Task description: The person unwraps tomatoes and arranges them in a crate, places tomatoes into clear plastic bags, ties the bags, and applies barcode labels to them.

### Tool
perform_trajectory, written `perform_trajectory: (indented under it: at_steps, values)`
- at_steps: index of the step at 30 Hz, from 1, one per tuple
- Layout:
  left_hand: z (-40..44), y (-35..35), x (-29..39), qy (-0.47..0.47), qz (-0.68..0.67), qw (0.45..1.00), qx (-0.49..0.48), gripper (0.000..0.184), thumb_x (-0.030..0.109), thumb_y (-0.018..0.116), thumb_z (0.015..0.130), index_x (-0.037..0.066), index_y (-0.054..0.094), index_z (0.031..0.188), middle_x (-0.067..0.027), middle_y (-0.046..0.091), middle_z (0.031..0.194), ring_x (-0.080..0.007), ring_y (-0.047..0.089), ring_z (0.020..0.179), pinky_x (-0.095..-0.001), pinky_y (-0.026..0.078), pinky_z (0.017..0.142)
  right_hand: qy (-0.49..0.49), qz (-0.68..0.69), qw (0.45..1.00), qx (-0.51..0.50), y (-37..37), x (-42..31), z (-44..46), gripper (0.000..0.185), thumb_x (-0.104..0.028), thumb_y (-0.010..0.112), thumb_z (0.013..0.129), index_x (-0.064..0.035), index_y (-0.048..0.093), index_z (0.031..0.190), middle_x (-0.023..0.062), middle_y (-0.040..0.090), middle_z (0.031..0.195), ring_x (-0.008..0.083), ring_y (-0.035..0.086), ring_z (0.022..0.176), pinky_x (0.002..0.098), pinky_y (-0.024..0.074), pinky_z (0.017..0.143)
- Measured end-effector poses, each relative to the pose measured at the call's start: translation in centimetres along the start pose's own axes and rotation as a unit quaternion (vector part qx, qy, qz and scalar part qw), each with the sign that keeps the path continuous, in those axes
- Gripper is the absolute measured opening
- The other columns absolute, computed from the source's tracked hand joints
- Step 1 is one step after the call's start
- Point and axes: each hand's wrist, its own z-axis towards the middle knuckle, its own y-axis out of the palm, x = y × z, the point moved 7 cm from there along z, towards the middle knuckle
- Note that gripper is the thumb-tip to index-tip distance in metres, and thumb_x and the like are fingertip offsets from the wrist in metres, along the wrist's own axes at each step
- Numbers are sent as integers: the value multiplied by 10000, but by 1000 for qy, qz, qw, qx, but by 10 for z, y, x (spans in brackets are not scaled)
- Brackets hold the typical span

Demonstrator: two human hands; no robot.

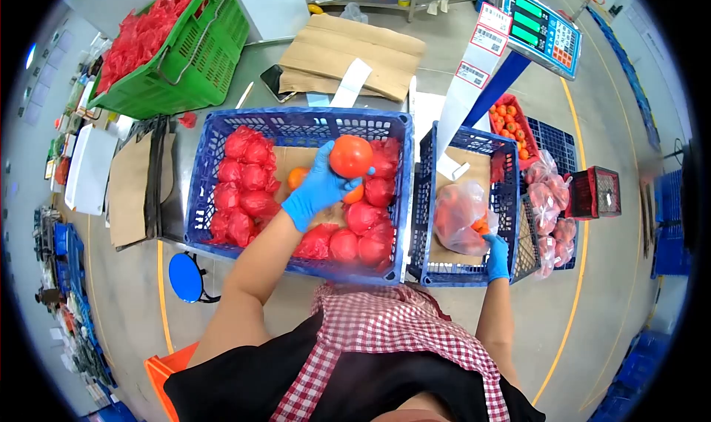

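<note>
My left hand (317,188), in a blue glove, holds a large red tomato (351,156) above the left blue crate (296,118). Round items in red netting or film (254,177) line that crate's sides, and some orange-red ones lie loose on cardboard beneath my hand. In the right blue crate (463,277) sits a clear plastic bag (461,218) with red and orange produce. My gloved right hand (498,257) grips the bag's edge at its lower right.
A green crate (192,62) of red wrapping stands at the upper left. Cardboard sheets (348,48) lie behind the crates. A scale display (541,29) rises at the upper right. Filled bags (546,200) and a red crate (594,192) are farther right.
</note>
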Motion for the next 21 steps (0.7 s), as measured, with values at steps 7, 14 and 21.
perform_trajectory:
  at_steps: [7,14,21]
  values:
    - [-30,59,-29,22,-11,998,-52,632,502,533,799,101,430,1277,-138,501,1242,-321,540,1088,-384,546,718,-13,46,998,-41,-2,-4,11,114,-118,602,700,-27,637,759,30,594,758,141,537,726,261,408,681]
    - [-35,123,-57,25,237,955,-179,875,53,705,604,61,305,1382,-127,433,1327,-236,444,1218,-359,384,1007,-13,99,994,-51,-23,3,22,132,-134,584,755,-31,650,806,28,609,775,118,545,703,236,411,661]
    - [-19,177,-86,69,416,867,-265,928,-47,694,549,62,314,1389,-102,439,1327,-207,434,1224,-331,326,1044,-18,108,992,-64,-24,-18,0,179,-118,592,759,-5,651,885,52,629,883,149,566,834,254,423,772]
